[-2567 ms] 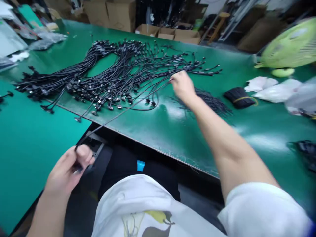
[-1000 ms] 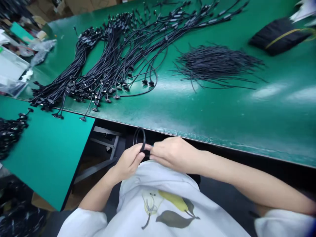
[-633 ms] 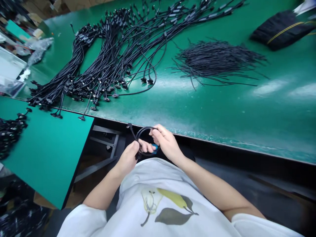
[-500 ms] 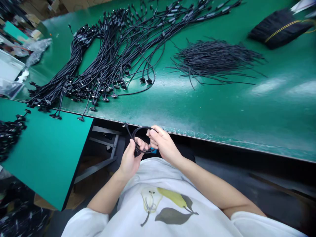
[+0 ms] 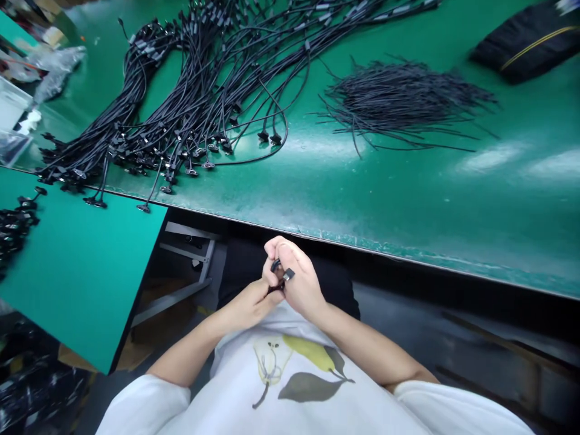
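Observation:
Close to my body, just off the table's front edge, both hands are closed on one black cable (image 5: 288,275). A small plug with a metal tip pokes out between them, and most of the cable is hidden by my fingers. My right hand (image 5: 299,278) wraps over it from the right, fingers curled. From below left, my left hand (image 5: 256,304) presses against the right palm, its fingertips mostly covered. Many similar black cables (image 5: 181,103) with connectors lie in bundles on the table beyond.
A loose pile of thin black ties (image 5: 403,99) lies on the green table (image 5: 408,199). Behind it at right is a black bundle with a yellow band (image 5: 530,45). A lower green board (image 5: 90,260) at left carries more black connectors (image 5: 16,226).
The cable was a visible open loop between my hands; now it is gathered up inside them. My left hand has moved right to meet the right, and the view has shifted slightly.

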Tool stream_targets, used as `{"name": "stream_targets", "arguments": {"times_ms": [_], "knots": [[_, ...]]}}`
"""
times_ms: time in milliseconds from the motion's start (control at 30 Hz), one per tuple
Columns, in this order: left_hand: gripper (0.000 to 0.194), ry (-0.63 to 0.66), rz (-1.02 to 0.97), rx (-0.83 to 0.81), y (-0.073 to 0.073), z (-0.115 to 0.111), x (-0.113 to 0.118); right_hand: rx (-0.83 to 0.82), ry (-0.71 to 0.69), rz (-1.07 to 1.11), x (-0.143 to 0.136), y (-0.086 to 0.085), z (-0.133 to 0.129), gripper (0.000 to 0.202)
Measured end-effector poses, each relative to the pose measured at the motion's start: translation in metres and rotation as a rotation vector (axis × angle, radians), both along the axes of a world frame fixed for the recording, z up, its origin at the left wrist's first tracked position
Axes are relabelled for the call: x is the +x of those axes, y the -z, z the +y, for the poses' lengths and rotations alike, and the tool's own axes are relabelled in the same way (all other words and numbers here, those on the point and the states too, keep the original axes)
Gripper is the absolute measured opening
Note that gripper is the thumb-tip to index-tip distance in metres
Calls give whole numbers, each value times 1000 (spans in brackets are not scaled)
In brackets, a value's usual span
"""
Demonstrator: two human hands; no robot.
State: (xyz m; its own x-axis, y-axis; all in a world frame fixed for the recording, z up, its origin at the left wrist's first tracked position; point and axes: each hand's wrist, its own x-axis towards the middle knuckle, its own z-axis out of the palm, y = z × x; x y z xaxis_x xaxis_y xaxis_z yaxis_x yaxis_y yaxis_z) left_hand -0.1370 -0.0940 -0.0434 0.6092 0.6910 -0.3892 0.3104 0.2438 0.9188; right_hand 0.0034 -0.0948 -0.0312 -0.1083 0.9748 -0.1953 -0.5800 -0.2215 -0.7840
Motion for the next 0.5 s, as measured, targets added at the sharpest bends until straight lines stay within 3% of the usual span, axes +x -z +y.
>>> {"name": "stream_targets", "arguments": {"times_ms": [133,233,333,400,500], "knots": [[50,-43,-152,-178,12,-9,6,-163,-93,276,7,1,10,43],[53,-109,-387,-591,11,-16,14,-228,-228,434,17,1,19,49],[40,-238,-536,-928,2,-17,21,-208,-281,467,25,1,25,52],[34,-295,-550,-971,-4,-15,25,-179,-289,442,26,0,27,53],[35,-281,-513,-905,-9,-11,32,-140,-293,288,28,0,31,55]]}}
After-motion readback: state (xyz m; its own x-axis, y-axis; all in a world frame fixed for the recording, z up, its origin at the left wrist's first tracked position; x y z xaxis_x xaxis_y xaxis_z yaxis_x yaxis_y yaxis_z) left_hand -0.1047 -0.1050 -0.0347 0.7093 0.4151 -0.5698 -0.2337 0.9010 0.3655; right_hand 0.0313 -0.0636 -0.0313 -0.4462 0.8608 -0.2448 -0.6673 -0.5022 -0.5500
